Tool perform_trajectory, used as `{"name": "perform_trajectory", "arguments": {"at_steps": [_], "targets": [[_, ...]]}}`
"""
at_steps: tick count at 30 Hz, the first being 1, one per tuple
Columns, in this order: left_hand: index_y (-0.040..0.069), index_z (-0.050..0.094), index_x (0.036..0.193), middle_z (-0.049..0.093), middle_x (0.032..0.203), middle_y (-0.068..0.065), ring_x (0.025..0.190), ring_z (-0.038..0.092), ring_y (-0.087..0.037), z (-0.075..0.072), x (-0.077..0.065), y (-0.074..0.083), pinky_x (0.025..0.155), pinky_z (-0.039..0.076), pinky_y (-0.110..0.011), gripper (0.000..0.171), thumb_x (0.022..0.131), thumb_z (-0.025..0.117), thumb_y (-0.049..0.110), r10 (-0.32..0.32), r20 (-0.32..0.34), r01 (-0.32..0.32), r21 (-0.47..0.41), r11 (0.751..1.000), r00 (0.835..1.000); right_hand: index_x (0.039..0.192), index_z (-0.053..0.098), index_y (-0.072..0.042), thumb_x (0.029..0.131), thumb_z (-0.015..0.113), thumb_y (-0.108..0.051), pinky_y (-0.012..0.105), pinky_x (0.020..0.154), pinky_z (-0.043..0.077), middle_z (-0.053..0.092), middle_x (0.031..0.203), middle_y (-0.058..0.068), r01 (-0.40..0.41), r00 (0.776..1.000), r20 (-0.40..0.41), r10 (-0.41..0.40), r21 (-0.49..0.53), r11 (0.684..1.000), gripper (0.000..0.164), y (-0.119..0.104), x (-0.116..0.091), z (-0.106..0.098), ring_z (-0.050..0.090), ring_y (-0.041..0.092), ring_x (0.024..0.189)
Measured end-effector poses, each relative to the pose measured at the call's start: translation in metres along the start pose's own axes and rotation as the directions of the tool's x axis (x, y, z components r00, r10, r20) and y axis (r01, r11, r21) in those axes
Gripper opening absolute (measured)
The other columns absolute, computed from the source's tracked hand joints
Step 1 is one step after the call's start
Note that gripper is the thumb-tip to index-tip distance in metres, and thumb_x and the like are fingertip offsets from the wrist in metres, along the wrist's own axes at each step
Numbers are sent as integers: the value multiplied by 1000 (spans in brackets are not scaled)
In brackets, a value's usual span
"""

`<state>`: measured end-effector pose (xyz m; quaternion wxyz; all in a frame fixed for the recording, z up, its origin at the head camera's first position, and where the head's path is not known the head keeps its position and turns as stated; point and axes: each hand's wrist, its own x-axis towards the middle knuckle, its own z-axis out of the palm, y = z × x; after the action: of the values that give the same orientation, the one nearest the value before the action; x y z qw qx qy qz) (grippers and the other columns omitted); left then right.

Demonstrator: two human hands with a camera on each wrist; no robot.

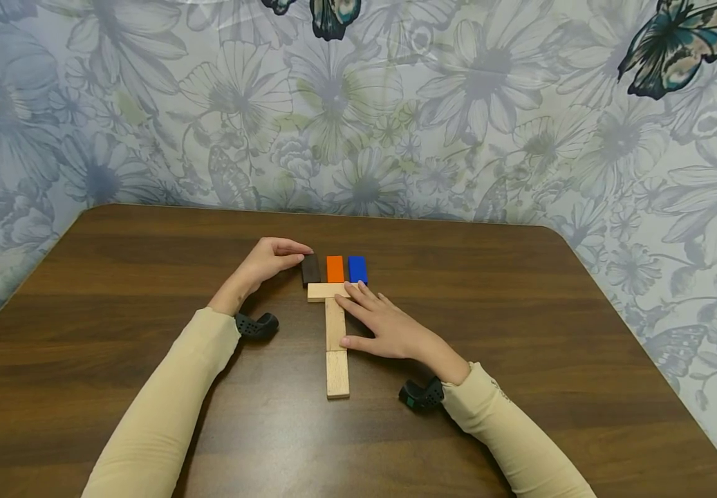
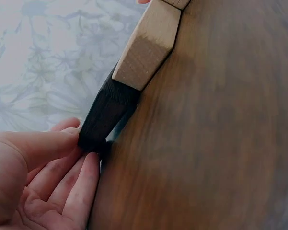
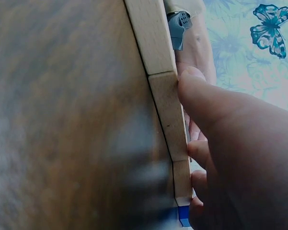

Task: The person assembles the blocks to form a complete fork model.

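Note:
On the table lie flat wooden blocks. My left hand (image 1: 267, 260) is at the outer end of the black block (image 1: 311, 270), thumb and fingertips pinching its corner; the left wrist view shows this black block (image 2: 105, 112) against a plain block (image 2: 148, 45). To its right stand an orange block (image 1: 335, 269) and a blue block (image 1: 357, 269). Below these three lies a plain crosswise block (image 1: 317, 292), with two plain blocks end to end beneath, an upper (image 1: 334, 325) and a lower (image 1: 337, 374). Fingers spread, my right hand (image 1: 395, 328) rests on the crosswise and upper blocks.
The brown wooden table (image 1: 115, 332) has rounded far corners. Behind it hangs a pale floral wall covering (image 1: 364, 124) with butterflies. Dark wrist devices (image 1: 257, 326) sit on both wrists, below light yellow sleeves (image 1: 165, 408).

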<state>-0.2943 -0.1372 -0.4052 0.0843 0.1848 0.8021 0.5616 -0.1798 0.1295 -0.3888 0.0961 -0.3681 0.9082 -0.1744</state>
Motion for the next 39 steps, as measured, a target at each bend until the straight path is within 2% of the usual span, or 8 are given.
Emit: {"name": "perform_trajectory", "arguments": {"at_steps": [3,9,23,32,39], "targets": [[0,68,112,63,113,-14,106,56,-26,2,0,3,92,43,-37,23,91,62,7,24,-6,-24,28,999,1000,151,18,-16,95,45,-51,49,109,8,4,155,8,0,1000,0,0,-2,1000,71,1,0,0,-1,25,140],[-6,63,116,61,115,-20,107,56,-32,7,2,6,94,41,-42,27,90,61,2,22,1,-22,58,998,1000,151,18,-17,95,44,-52,50,109,8,4,155,8,1,1000,2,-1,-7,1000,71,2,1,0,-2,24,140],[-6,61,119,60,117,-21,109,55,-32,13,4,9,95,40,-43,29,90,59,-2,70,39,-73,87,994,997,151,18,-16,95,45,-51,50,109,8,4,155,9,12,1000,6,-12,-16,1000,71,5,1,-1,-2,25,140],[-7,60,120,59,119,-22,111,53,-33,14,6,8,97,38,-43,28,92,56,-3,51,36,-53,69,996,998,151,19,-16,95,44,-52,50,109,9,4,155,8,12,1000,4,-12,-20,1000,71,7,2,-2,-1,25,140],[-15,56,119,55,121,-28,113,51,-39,16,-7,35,97,37,-45,29,92,52,-8,49,48,-52,64,997,998,151,19,-17,94,43,-54,49,109,9,4,155,8,11,1000,3,-11,-14,1000,72,10,2,-1,-1,24,140]]}}
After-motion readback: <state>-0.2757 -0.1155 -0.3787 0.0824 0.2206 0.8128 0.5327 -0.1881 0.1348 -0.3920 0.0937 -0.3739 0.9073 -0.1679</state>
